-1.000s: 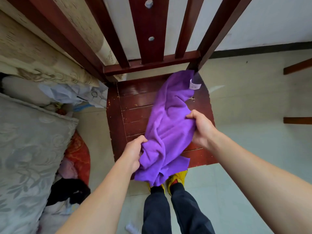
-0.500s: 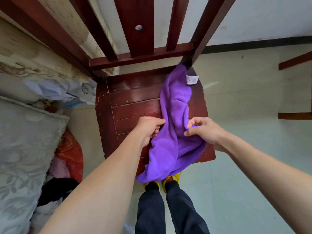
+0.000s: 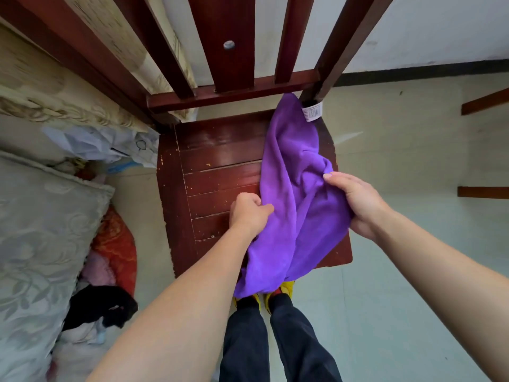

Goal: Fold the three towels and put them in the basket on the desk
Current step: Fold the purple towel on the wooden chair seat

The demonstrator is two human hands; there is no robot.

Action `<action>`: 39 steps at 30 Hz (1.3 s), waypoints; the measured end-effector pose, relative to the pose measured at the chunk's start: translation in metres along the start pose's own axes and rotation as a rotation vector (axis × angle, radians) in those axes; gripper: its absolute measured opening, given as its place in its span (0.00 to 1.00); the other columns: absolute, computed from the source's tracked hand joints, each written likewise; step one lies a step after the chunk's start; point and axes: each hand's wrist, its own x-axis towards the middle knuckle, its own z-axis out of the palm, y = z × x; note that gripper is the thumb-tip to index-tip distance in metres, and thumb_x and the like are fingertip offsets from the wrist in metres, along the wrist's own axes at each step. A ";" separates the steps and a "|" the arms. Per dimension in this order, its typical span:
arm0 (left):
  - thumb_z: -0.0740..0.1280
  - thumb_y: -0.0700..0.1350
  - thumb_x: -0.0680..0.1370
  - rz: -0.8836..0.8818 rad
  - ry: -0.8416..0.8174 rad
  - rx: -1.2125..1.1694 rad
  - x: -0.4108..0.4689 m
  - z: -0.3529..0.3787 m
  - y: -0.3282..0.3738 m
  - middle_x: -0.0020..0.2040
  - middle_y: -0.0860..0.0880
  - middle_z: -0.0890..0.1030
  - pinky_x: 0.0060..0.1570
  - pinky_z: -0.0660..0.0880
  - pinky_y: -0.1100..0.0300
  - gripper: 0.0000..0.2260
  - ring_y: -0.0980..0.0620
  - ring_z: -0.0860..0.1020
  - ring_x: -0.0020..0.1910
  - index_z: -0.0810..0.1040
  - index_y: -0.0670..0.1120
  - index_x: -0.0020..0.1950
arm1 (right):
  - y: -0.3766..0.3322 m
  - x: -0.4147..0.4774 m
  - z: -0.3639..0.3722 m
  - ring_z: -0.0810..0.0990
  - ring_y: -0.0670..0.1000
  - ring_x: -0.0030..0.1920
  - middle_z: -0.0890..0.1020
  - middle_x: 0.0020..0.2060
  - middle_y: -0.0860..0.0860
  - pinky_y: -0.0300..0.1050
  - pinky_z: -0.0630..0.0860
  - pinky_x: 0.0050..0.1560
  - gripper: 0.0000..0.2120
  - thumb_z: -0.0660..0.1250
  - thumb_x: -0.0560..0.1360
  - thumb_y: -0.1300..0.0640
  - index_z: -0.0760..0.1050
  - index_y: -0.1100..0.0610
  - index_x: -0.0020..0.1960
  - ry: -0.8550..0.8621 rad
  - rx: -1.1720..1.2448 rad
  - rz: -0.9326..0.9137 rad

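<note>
The left hand (image 3: 248, 213) had moved up the purple towel (image 3: 292, 188) and pinched its left edge; the right hand (image 3: 355, 202) gripped the bunched side. It lay crumpled on the chair seat (image 3: 220, 161), not yet folded.

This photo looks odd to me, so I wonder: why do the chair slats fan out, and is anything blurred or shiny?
Head view: the wide-angle lens splays the chair back slats and swells the forearms near the bottom edge; its upper left corner is smeared, the purple towel sharp; soft even light, a pale sheen on the chair seat.
</note>
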 end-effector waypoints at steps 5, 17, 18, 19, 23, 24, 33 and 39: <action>0.60 0.30 0.63 -0.242 0.151 -0.876 -0.002 -0.030 -0.021 0.29 0.49 0.60 0.31 0.53 0.59 0.14 0.53 0.58 0.30 0.61 0.47 0.26 | -0.007 0.006 -0.013 0.79 0.50 0.41 0.81 0.52 0.55 0.44 0.78 0.49 0.22 0.69 0.68 0.72 0.77 0.55 0.58 0.211 -0.068 -0.124; 0.76 0.48 0.66 -0.292 0.055 -0.619 0.003 -0.082 -0.072 0.41 0.46 0.81 0.33 0.70 0.62 0.19 0.51 0.75 0.33 0.77 0.43 0.53 | -0.006 0.017 0.019 0.80 0.52 0.33 0.82 0.34 0.53 0.44 0.78 0.40 0.15 0.75 0.67 0.46 0.79 0.57 0.43 0.044 -0.092 0.208; 0.76 0.49 0.68 -0.276 0.046 -0.723 0.013 -0.085 -0.061 0.45 0.45 0.83 0.37 0.74 0.61 0.20 0.50 0.79 0.37 0.78 0.42 0.55 | -0.009 0.018 0.019 0.81 0.53 0.34 0.83 0.35 0.53 0.46 0.79 0.42 0.13 0.74 0.68 0.46 0.78 0.55 0.41 0.040 -0.057 0.204; 0.76 0.49 0.69 -0.276 -0.012 -0.822 0.021 -0.087 -0.048 0.48 0.44 0.84 0.42 0.78 0.59 0.19 0.49 0.81 0.42 0.80 0.43 0.56 | -0.013 0.020 0.019 0.81 0.53 0.37 0.84 0.40 0.54 0.48 0.80 0.45 0.09 0.75 0.69 0.50 0.79 0.54 0.41 0.078 -0.050 0.149; 0.72 0.41 0.73 -0.272 -0.357 -0.868 0.026 -0.095 -0.003 0.51 0.43 0.84 0.45 0.81 0.54 0.11 0.47 0.84 0.46 0.82 0.43 0.54 | -0.027 0.013 0.027 0.77 0.47 0.40 0.81 0.42 0.50 0.36 0.76 0.39 0.15 0.71 0.68 0.69 0.79 0.49 0.44 0.127 -0.248 -0.353; 0.71 0.38 0.73 -0.235 -0.369 -0.880 0.027 -0.096 0.000 0.52 0.42 0.84 0.45 0.81 0.54 0.12 0.46 0.83 0.47 0.81 0.42 0.56 | -0.032 0.011 0.029 0.75 0.44 0.37 0.80 0.39 0.48 0.35 0.73 0.38 0.17 0.70 0.67 0.71 0.79 0.49 0.45 0.124 -0.313 -0.464; 0.69 0.41 0.71 -0.040 -0.316 -0.864 0.033 -0.144 -0.017 0.41 0.49 0.85 0.45 0.80 0.62 0.08 0.53 0.83 0.40 0.81 0.47 0.50 | -0.058 0.020 0.045 0.78 0.43 0.43 0.78 0.46 0.45 0.36 0.77 0.48 0.38 0.71 0.66 0.67 0.64 0.51 0.73 0.217 -0.500 -0.664; 0.71 0.40 0.75 -0.042 0.101 -0.797 0.053 -0.137 -0.002 0.33 0.51 0.85 0.37 0.79 0.61 0.01 0.55 0.82 0.33 0.80 0.45 0.44 | -0.055 0.045 0.055 0.84 0.55 0.39 0.84 0.45 0.58 0.57 0.82 0.45 0.19 0.78 0.65 0.61 0.80 0.60 0.54 0.097 -0.253 -0.039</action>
